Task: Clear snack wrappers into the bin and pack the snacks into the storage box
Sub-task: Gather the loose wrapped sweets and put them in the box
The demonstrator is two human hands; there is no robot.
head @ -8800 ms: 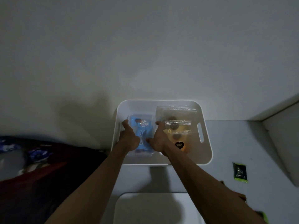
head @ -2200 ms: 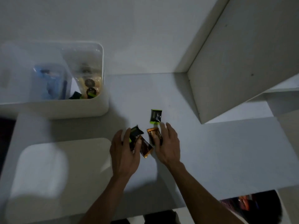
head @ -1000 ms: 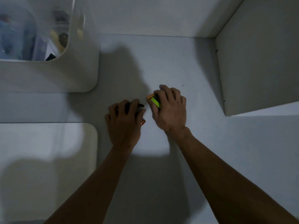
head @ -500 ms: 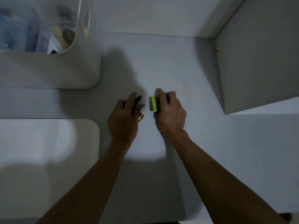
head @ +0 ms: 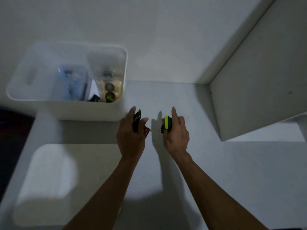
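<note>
My left hand (head: 130, 138) grips small snack packets (head: 137, 121), one black and one orange-brown, lifted off the grey surface just right of the white storage box (head: 86, 110). My right hand (head: 177, 135) holds a black packet with a bright green edge (head: 166, 123), index finger pointing up. The box at upper left holds a blue pack (head: 71, 85), clear bags of yellowish snacks (head: 109, 87) and small dark packets.
A white lid or board (head: 54, 170) lies at lower left on the grey surface (head: 166, 97). A white panel (head: 259, 90) stands at the right, and a white wall rises behind. A dark area shows at the far left edge.
Both hands have lifted their packets off the surface and moved up toward the box. The view has tilted back, bringing the whole box into sight.
</note>
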